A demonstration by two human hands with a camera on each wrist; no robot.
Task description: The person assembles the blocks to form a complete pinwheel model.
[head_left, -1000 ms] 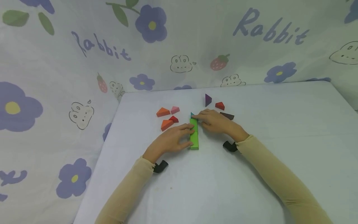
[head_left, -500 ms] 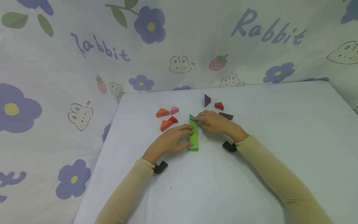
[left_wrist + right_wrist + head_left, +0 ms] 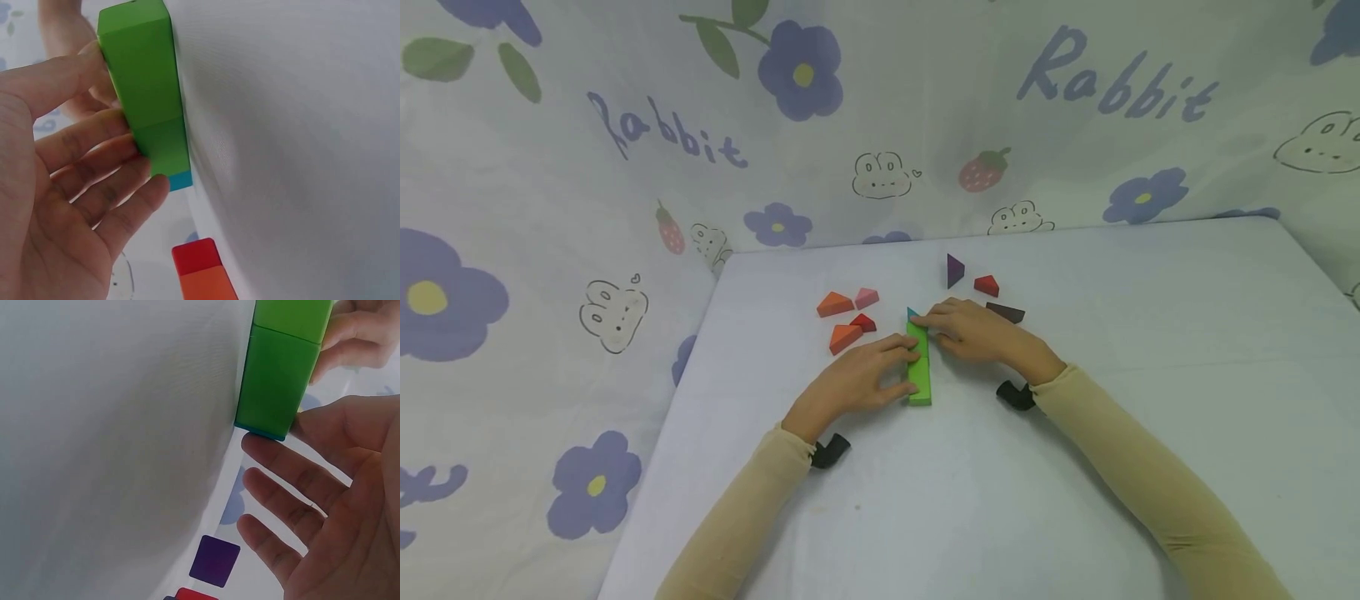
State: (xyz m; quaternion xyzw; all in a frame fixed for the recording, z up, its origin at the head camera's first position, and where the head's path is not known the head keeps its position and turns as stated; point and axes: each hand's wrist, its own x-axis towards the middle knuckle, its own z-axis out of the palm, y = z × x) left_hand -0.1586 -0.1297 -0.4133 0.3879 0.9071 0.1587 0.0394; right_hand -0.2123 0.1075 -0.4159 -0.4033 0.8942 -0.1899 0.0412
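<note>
Two green blocks (image 3: 921, 375) lie end to end on the table (image 3: 880, 500), one blue block (image 3: 181, 180) at their far end. Probably light, stiff and smooth, they suit a hold by the long sides. The left hand (image 3: 861, 375), fingers spread, touches one side; the right hand (image 3: 976, 330), also spread, touches the blue end. Elsewhere: two orange blocks (image 3: 835, 304), two red blocks (image 3: 987, 287), one pink block (image 3: 867, 298), one purple block (image 3: 954, 272), one dark block (image 3: 1005, 312).

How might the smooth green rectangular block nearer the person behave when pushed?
The near green block looks stiff, judging by its crisp, straight edges. Its flat faces suggest sliding rather than rolling. Pushed away lengthwise, it would probably shove the far green rectangular block along, since their ends meet.
</note>
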